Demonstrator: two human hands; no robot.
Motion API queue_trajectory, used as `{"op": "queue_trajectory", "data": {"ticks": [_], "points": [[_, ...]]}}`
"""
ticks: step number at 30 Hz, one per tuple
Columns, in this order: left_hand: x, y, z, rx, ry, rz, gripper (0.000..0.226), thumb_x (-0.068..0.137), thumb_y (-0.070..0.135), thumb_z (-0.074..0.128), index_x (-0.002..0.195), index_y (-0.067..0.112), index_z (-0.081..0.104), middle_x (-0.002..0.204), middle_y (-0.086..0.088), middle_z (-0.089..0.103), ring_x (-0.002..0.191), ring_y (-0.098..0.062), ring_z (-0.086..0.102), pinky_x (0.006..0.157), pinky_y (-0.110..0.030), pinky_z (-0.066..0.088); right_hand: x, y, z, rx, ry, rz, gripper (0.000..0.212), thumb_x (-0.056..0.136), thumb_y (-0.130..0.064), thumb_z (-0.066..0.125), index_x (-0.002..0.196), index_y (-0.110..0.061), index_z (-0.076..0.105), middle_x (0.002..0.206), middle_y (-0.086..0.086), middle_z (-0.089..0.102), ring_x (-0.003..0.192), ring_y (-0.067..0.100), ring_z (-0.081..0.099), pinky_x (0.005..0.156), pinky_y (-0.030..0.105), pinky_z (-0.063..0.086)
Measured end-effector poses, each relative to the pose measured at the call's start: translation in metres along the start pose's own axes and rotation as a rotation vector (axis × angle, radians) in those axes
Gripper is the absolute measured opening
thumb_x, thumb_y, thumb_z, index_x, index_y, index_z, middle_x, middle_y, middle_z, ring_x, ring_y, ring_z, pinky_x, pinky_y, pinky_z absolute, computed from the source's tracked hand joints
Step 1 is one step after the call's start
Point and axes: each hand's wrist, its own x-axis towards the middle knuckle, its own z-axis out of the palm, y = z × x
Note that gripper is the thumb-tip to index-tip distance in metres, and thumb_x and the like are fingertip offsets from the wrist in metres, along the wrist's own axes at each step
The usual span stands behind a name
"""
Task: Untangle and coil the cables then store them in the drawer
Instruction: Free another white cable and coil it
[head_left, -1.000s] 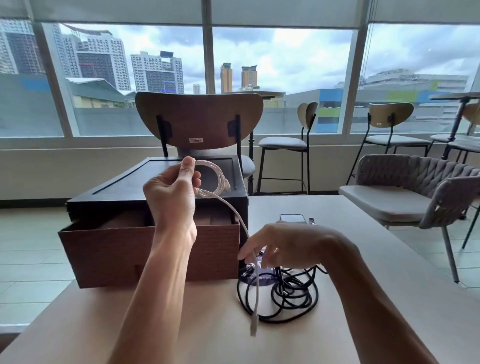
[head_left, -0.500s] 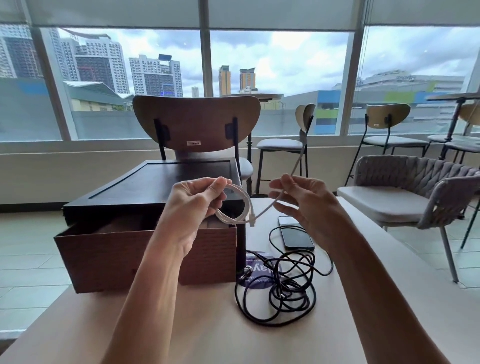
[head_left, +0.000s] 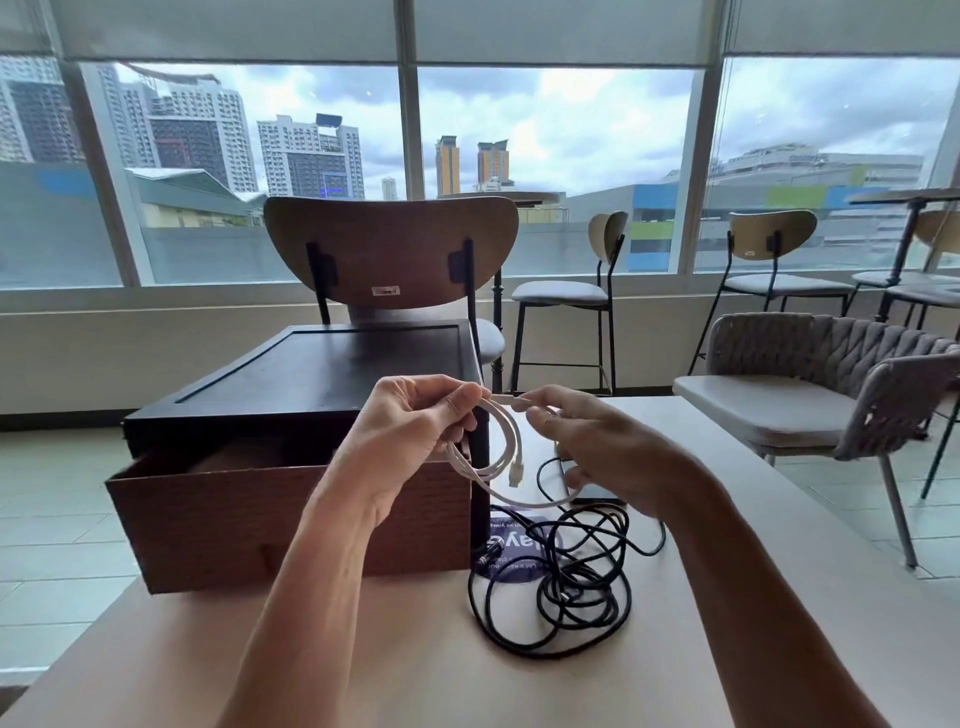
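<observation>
Both hands are up in the middle of the frame, above the surface (head_left: 415, 654), and the white cable (head_left: 467, 467) is strung between them. The left hand (head_left: 410, 431) pinches the top of the coil between thumb and curled fingers. The loops hang down from that grip in a loose ring, with one white plug (head_left: 514, 474) dangling inside it. Just to the right, the right hand (head_left: 587, 447) has its thumb and forefinger closed on the cable's other end, close beside the left hand's fingertips. Its remaining fingers curl loosely underneath. So the white cable is off the surface, held at two points and drooping between them.

Below and slightly right of the hands lies the black cable (head_left: 566, 592), an untidy tangle of loops flat on the surface, and neither hand touches it. It lies partly over a purple printed sticker (head_left: 506, 545). A dark phone (head_left: 597, 500) peeks out under the right hand, at the tangle's far edge.

At left of centre sits the black cabinet (head_left: 322, 374) with its drawer (head_left: 291, 514) pulled out toward the camera. The brown wooden front faces us, with its lower right corner near the black tangle. The inside is in shadow and shows only a brownish shape, so I cannot tell what it holds, and no cable shows in there. The white coil hangs just right of the drawer's upper right corner, outside it. Behind the cabinet stands a wooden-backed chair (head_left: 389, 244) against the windows.
</observation>
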Motion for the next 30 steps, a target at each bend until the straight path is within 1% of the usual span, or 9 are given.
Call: {"op": "queue_trajectory", "data": {"ticks": [3, 6, 9, 13, 18, 22, 24, 26, 30], "points": [[0.001, -0.003, -0.002, -0.024, 0.021, -0.003, 0.014, 0.093, 0.019, 0.067, 0.086, 0.015, 0.079, 0.069, 0.000, 0.065, 0.055, -0.002, 0.051, 0.059, -0.020, 0.051, 0.000, -0.003, -0.002, 0.047, 0.074, -0.047, 0.028, 0.107, -0.026, 0.042, 0.115, -0.020, 0.068, 0.095, 0.008, 0.040, 0.076, 0.025, 0.035, 0.051, 0.021, 0.042], [0.001, -0.003, 0.001, -0.059, 0.021, -0.005, 0.013, 0.092, 0.018, 0.068, 0.081, 0.014, 0.072, 0.070, -0.003, 0.065, 0.053, -0.003, 0.050, 0.059, -0.022, 0.051, 0.004, -0.001, -0.002, 0.019, 0.115, -0.095, 0.027, 0.105, -0.021, 0.045, 0.105, -0.017, 0.072, 0.093, 0.007, 0.042, 0.064, 0.019, 0.032, 0.044, 0.020, 0.037], [0.002, -0.003, 0.002, -0.088, 0.014, -0.012, 0.012, 0.090, 0.019, 0.069, 0.079, 0.014, 0.069, 0.069, -0.003, 0.065, 0.056, -0.007, 0.051, 0.057, -0.019, 0.049, 0.005, 0.003, -0.004, 0.044, 0.138, -0.088, 0.023, 0.102, -0.017, 0.052, 0.100, -0.017, 0.075, 0.082, 0.007, 0.050, 0.060, 0.014, 0.034, 0.044, 0.022, 0.035], [0.002, -0.004, 0.000, -0.136, -0.056, -0.026, 0.013, 0.079, 0.025, 0.072, 0.080, 0.012, 0.070, 0.071, -0.004, 0.064, 0.059, -0.009, 0.052, 0.053, -0.015, 0.047, 0.005, 0.006, -0.006, 0.074, 0.183, -0.089, 0.021, 0.099, -0.013, 0.056, 0.094, -0.015, 0.076, 0.069, -0.006, 0.050, 0.053, 0.007, 0.035, 0.045, 0.022, 0.034], [0.003, -0.006, 0.003, -0.123, 0.007, -0.032, 0.016, 0.076, 0.028, 0.073, 0.081, 0.013, 0.071, 0.071, -0.002, 0.063, 0.058, -0.007, 0.054, 0.056, -0.017, 0.050, 0.002, 0.006, -0.008, 0.196, -0.074, -0.101, 0.024, 0.102, -0.021, 0.054, 0.101, -0.009, 0.075, 0.087, -0.002, 0.059, 0.066, 0.004, 0.043, 0.052, 0.018, 0.037], [0.005, -0.006, 0.013, -0.108, 0.040, -0.013, 0.021, 0.077, 0.031, 0.074, 0.082, 0.011, 0.071, 0.069, -0.003, 0.064, 0.058, -0.008, 0.057, 0.075, -0.037, 0.056, 0.000, 0.002, -0.005, 0.202, -0.193, -0.147, 0.037, 0.100, -0.034, 0.054, 0.104, -0.001, 0.069, 0.088, 0.000, 0.057, 0.072, 0.004, 0.044, 0.055, 0.016, 0.036], [0.005, -0.007, 0.018, -0.067, 0.078, 0.020, 0.021, 0.085, 0.028, 0.074, 0.088, 0.008, 0.069, 0.069, -0.003, 0.064, 0.058, -0.008, 0.058, 0.080, -0.048, 0.058, 0.001, 0.002, -0.003, 0.208, -0.141, -0.146, 0.035, 0.099, -0.033, 0.057, 0.101, 0.000, 0.069, 0.088, 0.001, 0.058, 0.070, 0.003, 0.044, 0.055, 0.017, 0.035], [0.006, -0.010, 0.022, 0.070, 0.140, 0.085, 0.017, 0.091, 0.028, 0.072, 0.092, 0.013, 0.065, 0.075, 0.001, 0.067, 0.062, -0.007, 0.061, 0.078, -0.050, 0.059, 0.004, 0.004, 0.000, 0.221, -0.071, -0.132, 0.031, 0.099, -0.029, 0.058, 0.094, -0.001, 0.069, 0.084, 0.003, 0.057, 0.067, 0.004, 0.043, 0.054, 0.019, 0.034], [0.007, -0.011, 0.027, 0.380, 0.160, 0.296, 0.010, 0.097, 0.035, 0.062, 0.094, 0.028, 0.056, 0.097, 0.010, 0.068, 0.086, -0.004, 0.067, 0.072, -0.031, 0.055, 0.010, 0.006, 0.001, 0.213, 0.099, -0.111, 0.024, 0.100, -0.025, 0.057, 0.084, -0.012, 0.070, 0.073, -0.003, 0.060, 0.064, 0.006, 0.046, 0.052, 0.021, 0.037]]}}
